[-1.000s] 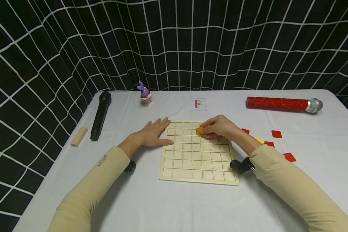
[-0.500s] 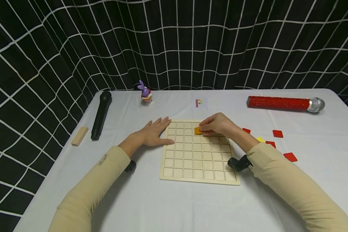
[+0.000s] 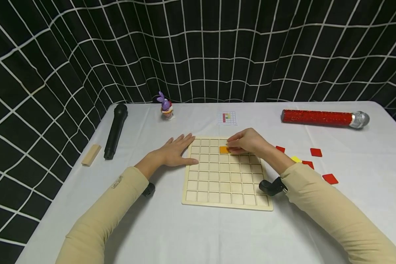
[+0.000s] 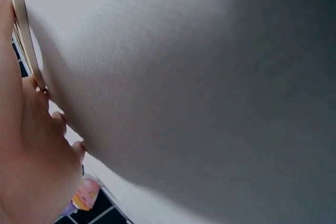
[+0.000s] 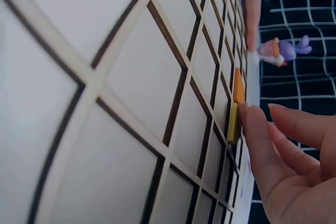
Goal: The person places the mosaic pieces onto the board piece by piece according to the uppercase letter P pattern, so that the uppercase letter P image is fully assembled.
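Observation:
An orange square tile (image 3: 224, 149) lies in a cell near the far edge of the wooden grid board (image 3: 214, 207). My right hand (image 3: 249, 142) is over the far right part of the board, its fingertips at the tile's right edge. In the right wrist view the orange tile (image 5: 239, 85) sits beside a yellow tile (image 5: 232, 124), which the hand hides from the head camera. A fingertip touches around where the two tiles meet; thumb and finger stand apart with nothing pinched. My left hand (image 3: 175, 151) rests spread at the board's left edge, thumb on it.
Several loose red tiles (image 3: 316, 152) and a yellow one (image 3: 296, 159) lie to the right. A small coloured grid card (image 3: 227, 118) and a purple toy figure (image 3: 166, 106) are behind. A black microphone (image 3: 115, 131), wooden block (image 3: 91, 155) and red microphone (image 3: 316, 117) lie around.
My right hand has moved slightly left with the orange tile, which went from tilted in the fingers to lying in a cell; the fingers have let go. The left hand has stayed put.

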